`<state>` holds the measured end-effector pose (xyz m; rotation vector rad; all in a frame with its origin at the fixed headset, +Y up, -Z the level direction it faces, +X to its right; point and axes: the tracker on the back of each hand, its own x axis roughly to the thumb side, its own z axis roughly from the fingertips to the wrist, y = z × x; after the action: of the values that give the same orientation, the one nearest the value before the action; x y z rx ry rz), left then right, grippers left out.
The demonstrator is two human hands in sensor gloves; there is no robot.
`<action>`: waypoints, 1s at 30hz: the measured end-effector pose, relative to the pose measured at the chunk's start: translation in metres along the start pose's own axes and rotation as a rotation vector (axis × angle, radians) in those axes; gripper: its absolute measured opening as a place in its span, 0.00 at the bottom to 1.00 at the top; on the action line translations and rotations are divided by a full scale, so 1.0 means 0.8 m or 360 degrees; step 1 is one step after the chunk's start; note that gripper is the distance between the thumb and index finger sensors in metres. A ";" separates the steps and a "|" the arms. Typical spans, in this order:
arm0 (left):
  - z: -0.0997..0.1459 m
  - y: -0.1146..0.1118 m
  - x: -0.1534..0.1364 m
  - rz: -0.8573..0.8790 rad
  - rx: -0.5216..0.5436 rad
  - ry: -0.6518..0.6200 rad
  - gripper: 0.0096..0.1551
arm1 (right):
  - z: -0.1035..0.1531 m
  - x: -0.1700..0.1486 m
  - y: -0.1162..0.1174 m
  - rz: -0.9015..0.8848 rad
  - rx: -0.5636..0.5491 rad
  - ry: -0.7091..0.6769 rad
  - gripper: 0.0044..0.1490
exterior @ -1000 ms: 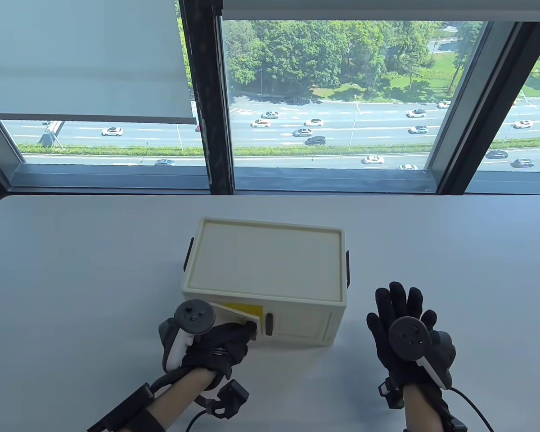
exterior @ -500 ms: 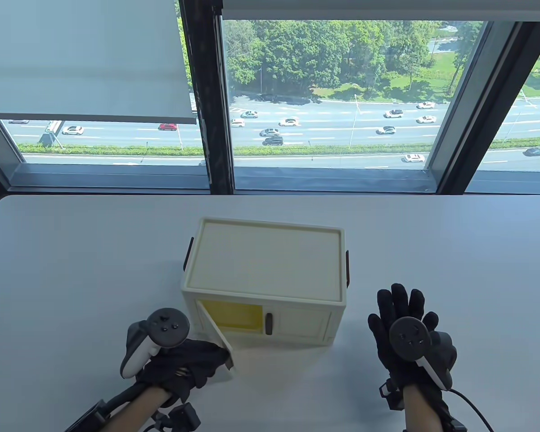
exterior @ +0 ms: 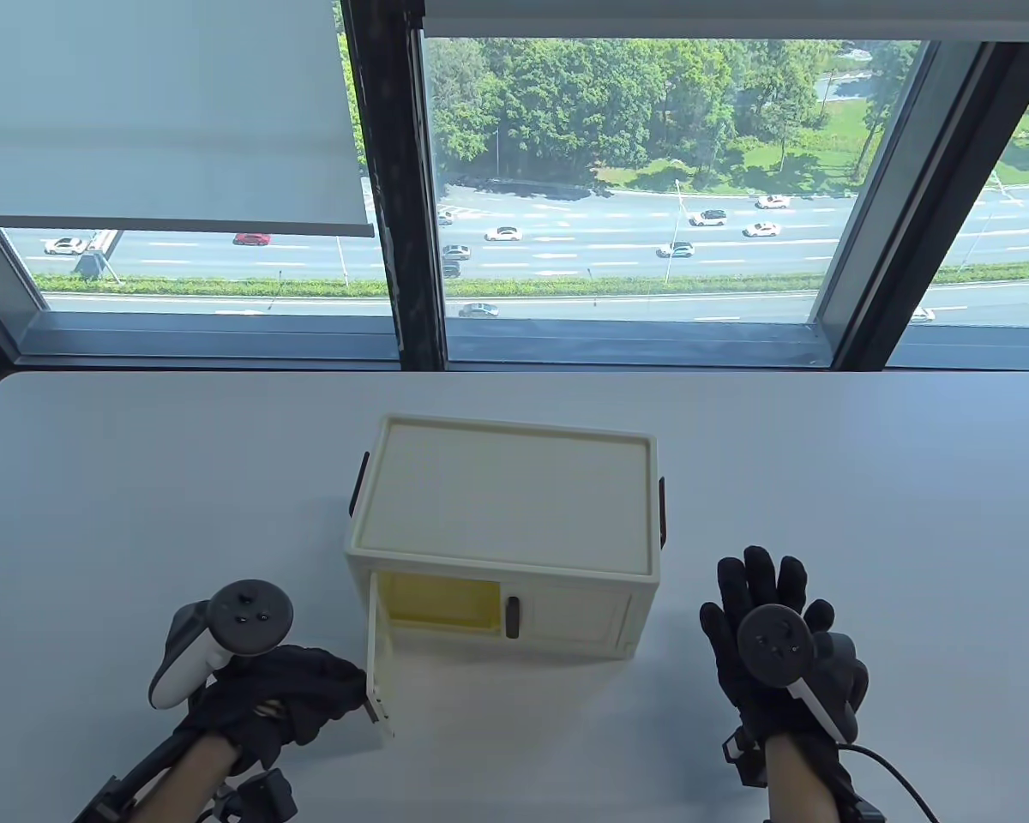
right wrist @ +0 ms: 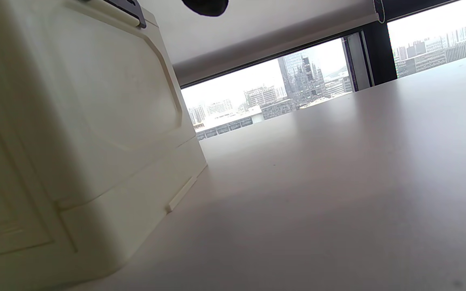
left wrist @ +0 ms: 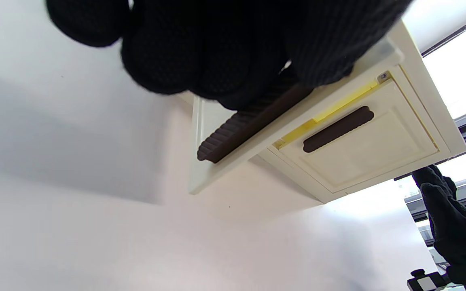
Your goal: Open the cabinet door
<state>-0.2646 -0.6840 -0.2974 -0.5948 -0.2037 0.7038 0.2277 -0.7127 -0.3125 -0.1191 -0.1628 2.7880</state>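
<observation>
**Q:** Cabinet [exterior: 504,523], where does it sit?

**A:** Near the middle of the white table [exterior: 137,480], below the window [exterior: 634,189]. It is cream, with a flat recessed top and a dark side handle [exterior: 662,511] on each end. The front faces the person.

**Q:** And the left door [exterior: 381,653]?

**A:** Swung out toward the person, roughly square to the front. The yellow interior [exterior: 442,597] shows behind it. The right door [exterior: 579,613] is flush and closed, its dark brown handle [exterior: 512,615] upright at its inner edge.

**Q:** What is the left hand [exterior: 287,693] doing?

**A:** Its gloved fingers [left wrist: 217,52] are curled around the ribbed brown door handle [left wrist: 233,131] at the free edge of the open door, gripping it; the wrist view shows this close up.

**Q:** The right hand [exterior: 767,639]?

**A:** It lies beside the cabinet's right end, not touching it, fingers stretched out and slightly spread, holding nothing. Its wrist view shows only one fingertip [right wrist: 205,7].
</observation>
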 end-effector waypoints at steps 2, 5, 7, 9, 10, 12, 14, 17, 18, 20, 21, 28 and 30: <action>0.002 0.003 -0.006 0.0033 0.0005 -0.0007 0.28 | 0.000 0.001 0.001 0.0009 0.0005 -0.0002 0.41; 0.004 0.006 -0.015 0.0078 0.0018 -0.0019 0.28 | 0.000 0.002 0.002 0.0016 0.0030 -0.0004 0.41; 0.006 0.007 -0.020 0.0110 0.0033 -0.0022 0.28 | 0.000 0.004 0.003 0.0018 0.0049 -0.0004 0.41; 0.007 0.009 -0.024 0.0156 0.0037 -0.0013 0.29 | -0.001 0.005 0.005 0.0026 0.0062 -0.0005 0.41; 0.008 0.010 -0.025 0.0179 0.0024 -0.0026 0.30 | -0.001 0.005 0.005 0.0031 0.0066 -0.0005 0.41; 0.010 0.014 -0.029 0.0256 -0.0008 -0.0055 0.31 | -0.001 0.008 0.005 0.0040 0.0074 -0.0009 0.41; 0.012 0.018 -0.034 0.0266 0.0014 -0.0056 0.32 | 0.001 0.013 0.002 0.0032 0.0069 -0.0023 0.42; 0.015 0.027 -0.045 0.0259 0.0148 -0.0034 0.32 | 0.003 0.023 -0.003 0.0043 0.0039 -0.0038 0.42; 0.016 0.032 -0.051 0.0265 0.0225 -0.0029 0.32 | 0.004 0.027 -0.005 0.0059 0.0037 -0.0033 0.41; 0.015 0.039 -0.062 0.0303 0.0395 -0.0025 0.32 | 0.006 0.034 -0.008 0.0080 0.0029 -0.0041 0.40; 0.015 0.043 -0.069 0.0361 0.0494 0.0001 0.32 | 0.006 0.037 -0.009 0.0087 0.0048 -0.0052 0.40; 0.013 0.055 -0.097 0.0402 0.0900 0.0085 0.34 | 0.015 0.062 -0.018 0.0044 0.0148 -0.0180 0.36; 0.015 0.059 -0.098 0.0359 0.0960 0.0116 0.35 | 0.022 0.080 -0.027 -0.0061 0.0118 -0.0267 0.34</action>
<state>-0.3536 -0.7023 -0.3134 -0.0635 0.1471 0.9100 0.1733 -0.6727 -0.2963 0.1350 -0.1016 2.7603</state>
